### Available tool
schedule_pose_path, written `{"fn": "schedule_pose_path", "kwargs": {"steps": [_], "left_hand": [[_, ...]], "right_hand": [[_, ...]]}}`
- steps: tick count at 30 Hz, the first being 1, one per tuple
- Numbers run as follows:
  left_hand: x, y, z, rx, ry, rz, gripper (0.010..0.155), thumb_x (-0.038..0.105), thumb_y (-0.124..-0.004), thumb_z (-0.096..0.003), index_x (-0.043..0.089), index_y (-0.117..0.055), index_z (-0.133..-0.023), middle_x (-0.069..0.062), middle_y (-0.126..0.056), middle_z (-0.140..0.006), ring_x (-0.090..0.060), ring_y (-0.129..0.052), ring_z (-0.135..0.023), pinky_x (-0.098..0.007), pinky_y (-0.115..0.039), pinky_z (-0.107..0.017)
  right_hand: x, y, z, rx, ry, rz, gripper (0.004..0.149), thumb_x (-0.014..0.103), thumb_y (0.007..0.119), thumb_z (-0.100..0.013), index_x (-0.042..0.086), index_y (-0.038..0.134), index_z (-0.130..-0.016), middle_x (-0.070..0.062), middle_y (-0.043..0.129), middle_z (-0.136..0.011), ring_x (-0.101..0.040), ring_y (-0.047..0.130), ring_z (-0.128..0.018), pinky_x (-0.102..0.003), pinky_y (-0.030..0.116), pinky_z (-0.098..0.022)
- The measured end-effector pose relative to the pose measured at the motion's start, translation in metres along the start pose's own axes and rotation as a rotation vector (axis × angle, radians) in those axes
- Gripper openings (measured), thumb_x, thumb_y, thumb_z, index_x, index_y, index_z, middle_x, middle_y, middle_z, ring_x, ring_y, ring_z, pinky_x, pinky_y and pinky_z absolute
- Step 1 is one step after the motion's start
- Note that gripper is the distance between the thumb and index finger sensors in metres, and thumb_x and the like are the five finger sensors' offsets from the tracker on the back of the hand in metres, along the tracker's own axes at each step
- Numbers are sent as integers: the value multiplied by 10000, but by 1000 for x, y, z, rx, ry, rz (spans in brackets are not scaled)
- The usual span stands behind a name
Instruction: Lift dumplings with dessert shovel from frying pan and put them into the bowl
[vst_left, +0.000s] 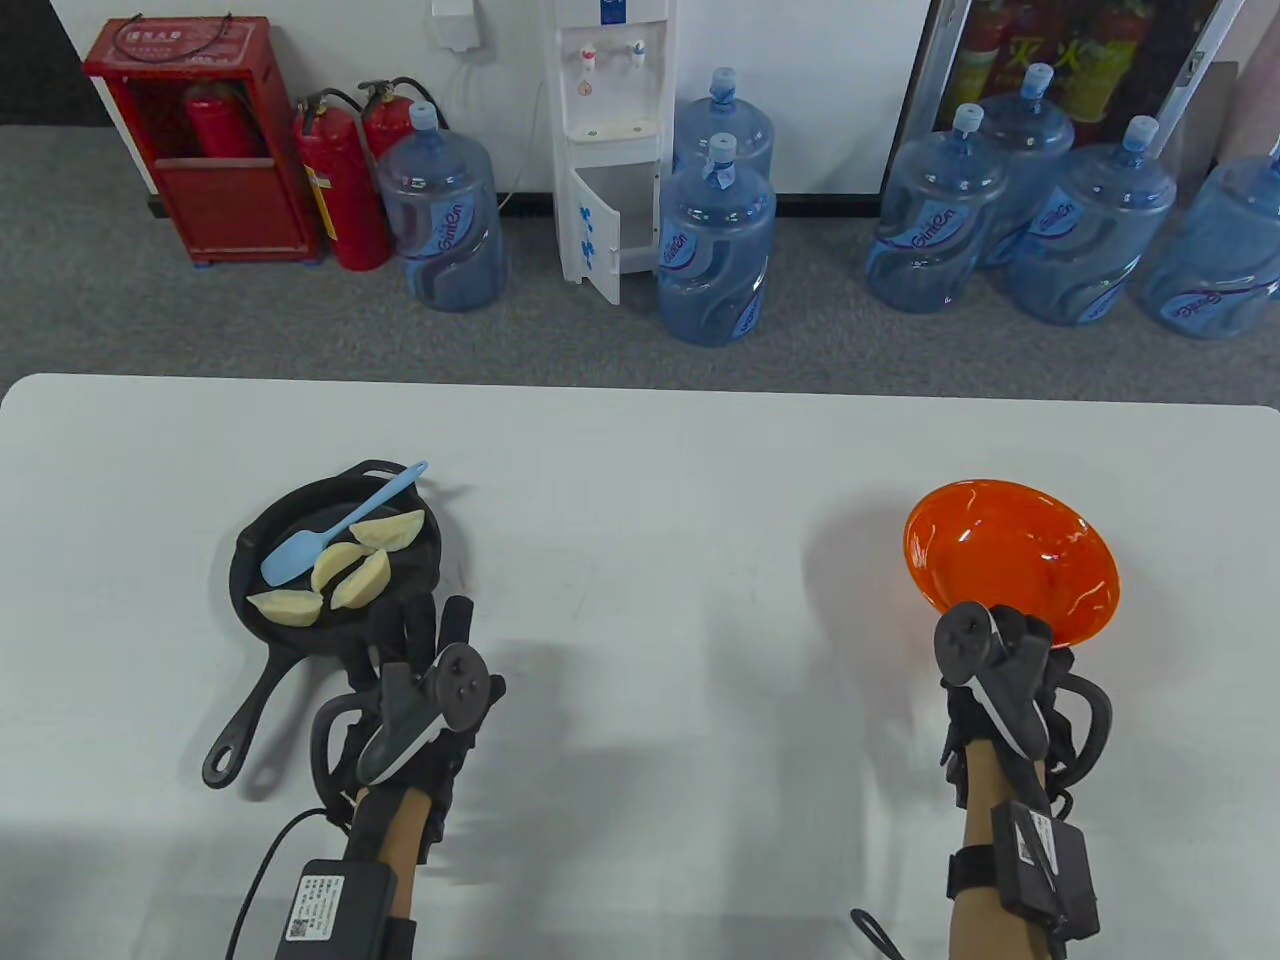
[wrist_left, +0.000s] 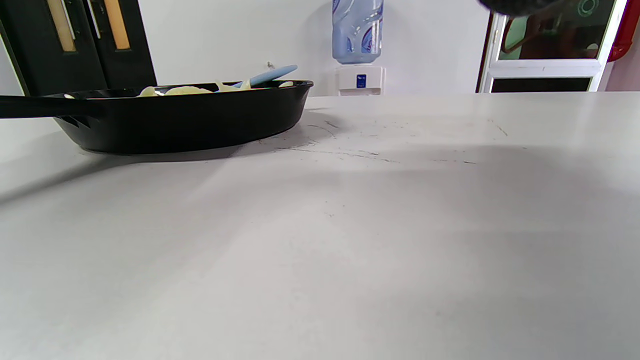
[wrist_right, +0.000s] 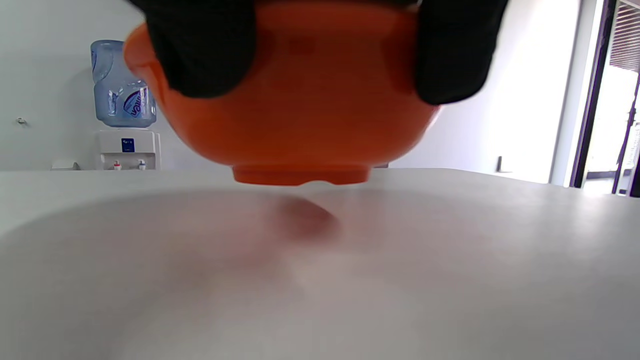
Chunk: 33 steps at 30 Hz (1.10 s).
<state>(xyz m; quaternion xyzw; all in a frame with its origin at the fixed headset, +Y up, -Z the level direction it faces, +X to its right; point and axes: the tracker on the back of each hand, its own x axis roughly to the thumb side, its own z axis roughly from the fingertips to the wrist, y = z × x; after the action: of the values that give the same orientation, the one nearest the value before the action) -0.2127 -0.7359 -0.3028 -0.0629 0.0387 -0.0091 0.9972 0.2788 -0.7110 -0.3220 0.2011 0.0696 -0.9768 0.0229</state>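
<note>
My right hand (vst_left: 1010, 660) has hold of the orange bowl (vst_left: 1012, 572) at its near rim, fingers (wrist_right: 202, 47) curled down over the outside wall, and the right wrist view shows the bowl's foot riding just clear of the table (vst_left: 640, 480), tipped a little. My left hand (vst_left: 425, 670) holds nothing; its fingers are stretched forward and relaxed, just beside the near edge of the frying pan (vst_left: 335, 560), not clearly touching it. The spatula (vst_left: 330, 528) lies in the pan untouched, its long axis running diagonally: blade down toward the near left among the dumplings (vst_left: 340, 575), handle pointing up and away to the far right, resting over the far rim and sticking out past it. Four dumplings sit in the pan's middle, close together, some touching. The pan's own handle points toward me and to the left. As I judge it, the first risk is the bowl: I only have a rim pinch, so it could tilt or slip if I swing it across quickly. The second is the spatula handle, which sits on the far side of the pan, so I must reach over the dumplings and could knock them or tip the blade out. With pan and bowl well apart, a dumpling could slide off the blade in transit.
</note>
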Motion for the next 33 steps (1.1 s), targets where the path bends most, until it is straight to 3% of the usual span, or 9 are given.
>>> {"fn": "schedule_pose_path", "kwargs": {"steps": [33], "left_hand": [[-2, 1, 0, -2, 9, -11, 789, 620, -551, -500, 362, -148, -1128, -58, -109, -1210, -389, -75, -1114, -637, -196, -766]], "right_hand": [[-8, 27, 13, 71, 1, -25, 458, 442, 752, -590, 246, 828, -997, -11, 794, -1091, -282, 770, -1028, -596, 720, -733]]}}
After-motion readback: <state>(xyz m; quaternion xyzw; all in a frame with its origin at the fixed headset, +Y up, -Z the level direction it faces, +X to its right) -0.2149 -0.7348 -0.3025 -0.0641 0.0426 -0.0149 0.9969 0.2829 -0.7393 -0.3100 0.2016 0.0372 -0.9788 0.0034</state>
